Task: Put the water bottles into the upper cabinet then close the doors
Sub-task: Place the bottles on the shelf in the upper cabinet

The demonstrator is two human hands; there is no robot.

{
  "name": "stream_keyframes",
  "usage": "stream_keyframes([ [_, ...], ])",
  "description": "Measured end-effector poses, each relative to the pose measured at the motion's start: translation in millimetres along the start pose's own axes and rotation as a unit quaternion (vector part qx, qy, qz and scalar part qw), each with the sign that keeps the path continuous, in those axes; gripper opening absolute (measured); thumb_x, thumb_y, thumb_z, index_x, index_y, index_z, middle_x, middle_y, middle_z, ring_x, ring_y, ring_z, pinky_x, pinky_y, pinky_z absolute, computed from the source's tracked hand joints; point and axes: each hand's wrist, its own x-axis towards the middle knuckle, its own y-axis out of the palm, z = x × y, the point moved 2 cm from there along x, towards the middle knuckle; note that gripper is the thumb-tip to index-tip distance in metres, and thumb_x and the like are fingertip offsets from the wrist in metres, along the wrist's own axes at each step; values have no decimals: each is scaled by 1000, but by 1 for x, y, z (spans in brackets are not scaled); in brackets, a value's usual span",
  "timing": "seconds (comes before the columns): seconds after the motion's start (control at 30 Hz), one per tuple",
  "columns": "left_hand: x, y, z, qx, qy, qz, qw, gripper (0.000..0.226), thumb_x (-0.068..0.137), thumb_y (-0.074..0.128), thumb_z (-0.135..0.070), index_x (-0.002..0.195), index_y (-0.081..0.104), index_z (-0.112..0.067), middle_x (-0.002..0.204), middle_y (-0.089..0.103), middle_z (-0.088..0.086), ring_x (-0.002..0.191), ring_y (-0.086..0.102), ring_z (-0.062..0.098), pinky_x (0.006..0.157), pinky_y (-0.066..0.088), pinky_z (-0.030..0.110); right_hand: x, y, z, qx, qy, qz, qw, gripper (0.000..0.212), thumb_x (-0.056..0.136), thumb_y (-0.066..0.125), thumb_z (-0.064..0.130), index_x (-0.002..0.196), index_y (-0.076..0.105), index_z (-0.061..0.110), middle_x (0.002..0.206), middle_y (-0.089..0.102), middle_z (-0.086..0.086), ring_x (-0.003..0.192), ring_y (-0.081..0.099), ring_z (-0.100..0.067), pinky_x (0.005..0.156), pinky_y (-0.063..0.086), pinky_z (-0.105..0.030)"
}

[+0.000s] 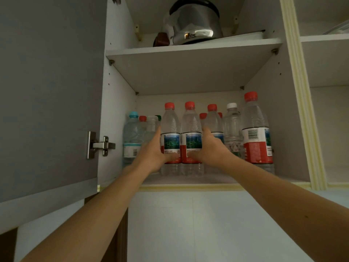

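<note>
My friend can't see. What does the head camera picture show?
Two hands, left and right, each hold a red-capped bottle, left one and right one, on the lower shelf of an open cabinet, among more bottles. A shiny kettle sits on the shelf above.

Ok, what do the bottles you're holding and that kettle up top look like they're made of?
The two bottles between the left hand and right hand look like thin clear plastic: see-through, ribbed, with glossy labels. The kettle looks like polished metal, with mirror-like reflections.
</note>
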Motion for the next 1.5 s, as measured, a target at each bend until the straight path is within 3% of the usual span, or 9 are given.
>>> stream_keyframes([
  [0.2, 2, 3, 10, 53, 5, -28, 998, 99, 79, 83, -40, 154, 18, -43, 130, 66, -3, 103, 64, 12, 82, 46, 30, 13, 4, 1, -25, 10, 39, 999, 87, 86, 79, 20, 151, 22, 9, 133, 58, -14, 115, 61, -30, 96, 54, -40],
  [0.3, 4, 5, 13, 64, 0, -41, 997, 94, 80, 83, -38, 152, 23, -41, 127, 66, -1, 106, 66, 19, 84, 49, 34, 20, 9, 5, -32, 25, 42, 998, 95, 88, 77, 14, 156, 11, 8, 130, 59, -16, 112, 61, -30, 91, 53, -38],
  [0.4, 4, 5, 15, 72, -9, -47, 996, 87, 80, 83, -34, 148, 29, -38, 125, 67, 0, 107, 66, 21, 93, 54, 46, 26, 15, 6, -26, 40, 47, 998, 96, 88, 74, 9, 156, 6, 7, 135, 55, -18, 121, 58, -34, 102, 50, -44],
  [0.73, 15, 12, 21, 98, -25, -46, 994, 74, 82, 83, -32, 141, 38, -31, 119, 67, 4, 103, 65, 22, 90, 55, 43, 41, 26, 0, -53, 63, 40, 996, 87, 90, 72, 9, 153, 12, 7, 137, 51, -22, 122, 56, -38, 102, 50, -48],
  [1.1, 17, 14, 21, 114, -26, -54, 992, 67, 85, 80, -31, 138, 40, -25, 117, 67, 9, 100, 66, 26, 89, 55, 46, 39, 39, -12, -71, 20, -41, 996, 64, 90, 73, 13, 139, 32, 12, 123, 60, -16, 102, 62, -31, 74, 46, -35],
  [1.2, 14, 13, 23, 101, -32, -57, 993, 68, 83, 81, -33, 138, 41, -27, 120, 67, 7, 101, 67, 26, 88, 57, 48, 34, 36, -12, -75, 8, -38, 996, 64, 90, 73, 13, 139, 32, 12, 121, 62, -14, 92, 58, -24, 77, 50, -36],
  [1.3, 11, 10, 25, 106, -31, -80, 991, 60, 84, 79, -38, 133, 46, -27, 119, 68, 6, 101, 67, 26, 87, 57, 46, 23, 31, -11, -61, -6, -16, 998, 69, 91, 73, 19, 146, 32, 13, 126, 63, -11, 106, 65, -27, 90, 56, -40],
  [1.37, 10, 8, 27, 125, -38, -103, 986, 60, 85, 76, -45, 134, 46, -26, 122, 67, 6, 105, 67, 26, 85, 55, 42, 13, 23, -9, -72, -21, -18, 997, 57, 93, 71, 24, 142, 42, 15, 125, 64, -9, 107, 65, -26, 90, 58, -40],
  [1.5, 10, 2, 20, 94, -29, -143, 985, 57, 88, 70, -49, 134, 47, -23, 111, 70, 4, 91, 69, 22, 79, 59, 43, -16, -9, -9, -77, -87, -106, 988, 19, 95, 64, 21, 114, 64, 21, 107, 69, -1, 84, 62, -11, 65, 51, -20],
])
